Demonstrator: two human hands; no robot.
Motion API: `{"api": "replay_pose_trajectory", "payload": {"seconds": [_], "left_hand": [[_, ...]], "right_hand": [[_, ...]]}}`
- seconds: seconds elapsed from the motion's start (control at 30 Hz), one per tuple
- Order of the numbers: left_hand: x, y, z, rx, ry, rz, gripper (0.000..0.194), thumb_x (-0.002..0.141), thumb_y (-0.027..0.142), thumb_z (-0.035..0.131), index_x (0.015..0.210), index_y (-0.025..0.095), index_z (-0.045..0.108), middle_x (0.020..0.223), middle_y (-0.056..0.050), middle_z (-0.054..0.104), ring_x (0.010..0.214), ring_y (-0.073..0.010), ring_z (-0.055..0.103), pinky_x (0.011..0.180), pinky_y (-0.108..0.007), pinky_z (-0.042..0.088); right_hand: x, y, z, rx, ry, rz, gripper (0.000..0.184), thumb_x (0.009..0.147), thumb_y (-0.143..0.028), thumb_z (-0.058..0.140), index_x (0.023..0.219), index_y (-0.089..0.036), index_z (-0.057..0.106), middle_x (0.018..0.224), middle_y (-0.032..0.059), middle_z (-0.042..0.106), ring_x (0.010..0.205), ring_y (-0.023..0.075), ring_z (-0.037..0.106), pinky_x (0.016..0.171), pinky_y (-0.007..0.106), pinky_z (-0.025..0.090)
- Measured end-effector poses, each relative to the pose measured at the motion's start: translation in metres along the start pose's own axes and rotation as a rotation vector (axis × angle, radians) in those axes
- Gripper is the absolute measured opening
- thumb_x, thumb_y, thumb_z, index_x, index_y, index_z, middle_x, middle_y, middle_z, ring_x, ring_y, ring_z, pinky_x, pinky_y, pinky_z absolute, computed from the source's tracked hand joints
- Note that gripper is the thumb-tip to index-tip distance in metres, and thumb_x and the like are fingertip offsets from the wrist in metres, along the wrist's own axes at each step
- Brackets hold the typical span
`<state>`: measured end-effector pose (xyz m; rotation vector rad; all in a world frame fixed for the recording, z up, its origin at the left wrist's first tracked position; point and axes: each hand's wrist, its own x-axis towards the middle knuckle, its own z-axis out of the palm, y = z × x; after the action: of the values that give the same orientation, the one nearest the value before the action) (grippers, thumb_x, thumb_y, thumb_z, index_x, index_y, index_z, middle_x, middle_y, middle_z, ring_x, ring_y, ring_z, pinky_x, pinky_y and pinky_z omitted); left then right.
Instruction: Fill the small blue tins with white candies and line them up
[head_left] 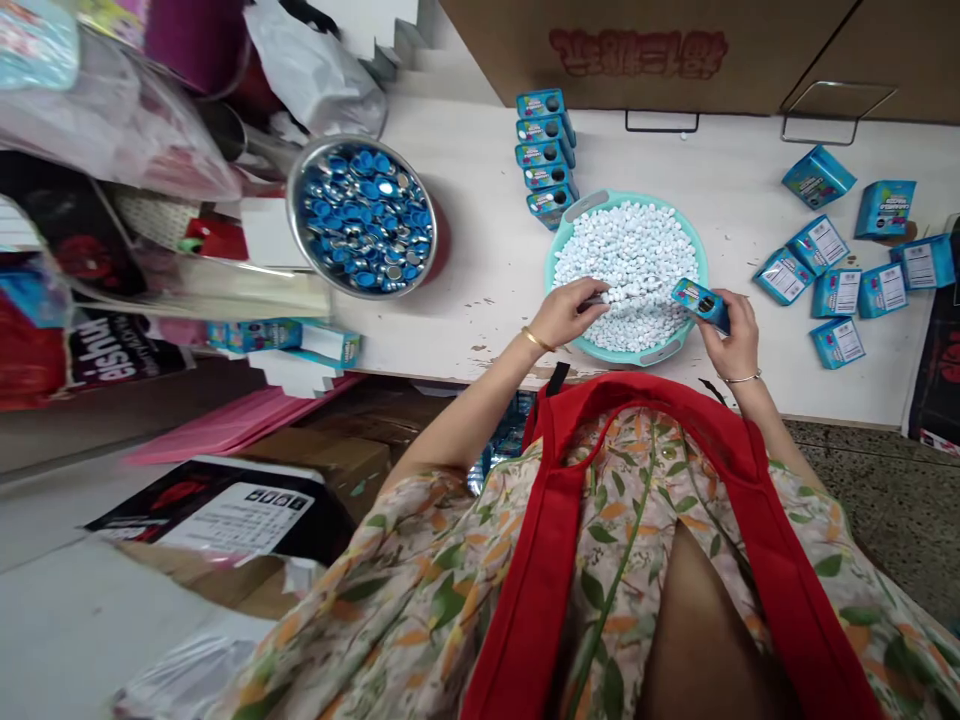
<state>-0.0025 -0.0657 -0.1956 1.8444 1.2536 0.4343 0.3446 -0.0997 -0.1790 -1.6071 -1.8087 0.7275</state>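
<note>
My right hand (pixel 733 338) grips a small blue printed box (pixel 691 296) by its end, above the right side of a turquoise basin (pixel 700 245). A dark round opening shows in the box. Small white pellets (pixel 626 245), which look like candies, fill the basin. At the basin's left side, my left hand (pixel 564 316) reaches over the pellets with thumb and fingers drawn together. What lies between those fingertips is too small to make out. Behind the basin's left rim stands a row of similar blue boxes (pixel 546 155).
A steel bowl (pixel 294 225) of blue-and-silver caps stands to the left. Several blue boxes (pixel 838 292) lie scattered at the right. Brown cabinet doors (pixel 637 60) with wire handles border the back. Bags and cartons (pixel 315 455) crowd the left side.
</note>
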Motion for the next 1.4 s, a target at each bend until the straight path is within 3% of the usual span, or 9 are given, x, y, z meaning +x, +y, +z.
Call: {"api": "replay_pose_trajectory", "payload": {"seconds": [0.13, 0.23, 0.43, 0.6, 0.77, 0.97, 1.07, 1.2, 1.4], "left_hand": [[0.004, 0.039, -0.046, 0.129, -0.123, 0.091, 0.045, 0.108, 0.054, 0.057, 0.134, 0.021, 0.072, 0.12, -0.011, 0.079, 0.11, -0.0264, 0.075, 0.1, -0.038, 0.057], [0.013, 0.069, -0.065, 0.233, -0.206, 0.1, 0.039, 0.107, 0.047, 0.058, 0.133, 0.023, 0.073, 0.12, -0.009, 0.078, 0.117, -0.0296, 0.074, 0.103, -0.041, 0.056], [0.024, 0.122, -0.083, 0.35, -0.203, 0.077, 0.018, 0.1, 0.035, 0.068, 0.112, 0.023, 0.076, 0.101, -0.007, 0.073, 0.105, -0.0349, 0.075, 0.099, -0.053, 0.057], [0.02, 0.148, -0.08, 0.453, -0.196, 0.109, 0.016, 0.105, 0.024, 0.058, 0.103, 0.02, 0.074, 0.089, -0.007, 0.065, 0.096, -0.0326, 0.075, 0.094, -0.052, 0.056], [0.011, 0.115, -0.062, 0.396, -0.066, 0.06, 0.027, 0.11, 0.04, 0.056, 0.104, 0.022, 0.075, 0.095, -0.008, 0.064, 0.112, -0.0354, 0.071, 0.103, -0.056, 0.051], [-0.002, 0.009, -0.084, 0.487, 0.088, -0.157, 0.021, 0.105, 0.039, 0.063, 0.12, 0.026, 0.069, 0.113, -0.011, 0.069, 0.127, -0.0431, 0.059, 0.113, -0.07, 0.042], [-0.002, -0.037, -0.08, 0.519, 0.055, -0.256, 0.014, 0.105, 0.033, 0.06, 0.116, 0.027, 0.066, 0.116, -0.013, 0.071, 0.124, -0.0441, 0.057, 0.11, -0.073, 0.042], [0.02, -0.059, -0.038, 0.478, 0.007, -0.226, 0.02, 0.105, 0.023, 0.051, 0.114, 0.025, 0.068, 0.119, -0.017, 0.071, 0.121, -0.0424, 0.058, 0.109, -0.07, 0.043], [0.066, -0.043, 0.044, 0.314, -0.126, -0.087, 0.034, 0.103, 0.018, 0.049, 0.127, 0.015, 0.072, 0.131, -0.025, 0.07, 0.13, -0.0416, 0.06, 0.114, -0.063, 0.042]], "right_hand": [[0.008, -0.004, 0.016, -0.048, -0.047, -0.088, 0.041, 0.096, -0.041, 0.065, 0.136, -0.032, 0.065, 0.129, 0.0109, 0.076, 0.122, 0.0355, 0.07, 0.109, 0.061, 0.06], [0.012, -0.009, 0.029, -0.031, -0.056, -0.146, 0.042, 0.097, -0.038, 0.063, 0.138, -0.033, 0.063, 0.13, 0.0105, 0.076, 0.123, 0.035, 0.07, 0.109, 0.06, 0.061], [0.014, -0.014, 0.043, 0.002, -0.065, -0.209, 0.043, 0.098, -0.035, 0.06, 0.141, -0.032, 0.061, 0.132, 0.0113, 0.077, 0.125, 0.0346, 0.071, 0.11, 0.058, 0.06], [0.014, -0.013, 0.046, -0.014, -0.08, -0.2, 0.043, 0.098, -0.035, 0.058, 0.141, -0.032, 0.062, 0.132, 0.0118, 0.077, 0.125, 0.035, 0.071, 0.112, 0.06, 0.059], [0.014, -0.01, 0.049, -0.017, -0.062, -0.181, 0.039, 0.101, -0.042, 0.055, 0.138, -0.031, 0.063, 0.131, 0.0125, 0.077, 0.125, 0.0347, 0.071, 0.112, 0.06, 0.059], [0.015, -0.001, 0.041, 0.011, -0.06, -0.067, 0.045, 0.1, -0.059, 0.058, 0.135, -0.03, 0.064, 0.129, 0.0129, 0.074, 0.124, 0.0358, 0.07, 0.11, 0.06, 0.061], [0.015, 0.001, 0.031, 0.009, -0.039, -0.021, 0.049, 0.1, -0.064, 0.058, 0.135, -0.03, 0.063, 0.129, 0.0123, 0.073, 0.123, 0.0349, 0.071, 0.109, 0.06, 0.062], [0.015, 0.001, 0.017, -0.007, -0.02, 0.027, 0.052, 0.099, -0.067, 0.06, 0.135, -0.03, 0.062, 0.129, 0.0131, 0.072, 0.123, 0.0354, 0.07, 0.11, 0.062, 0.061], [0.013, 0.0, 0.008, 0.02, 0.023, 0.087, 0.056, 0.095, -0.07, 0.063, 0.131, -0.028, 0.063, 0.127, 0.0136, 0.073, 0.121, 0.0357, 0.071, 0.112, 0.063, 0.06]]}}
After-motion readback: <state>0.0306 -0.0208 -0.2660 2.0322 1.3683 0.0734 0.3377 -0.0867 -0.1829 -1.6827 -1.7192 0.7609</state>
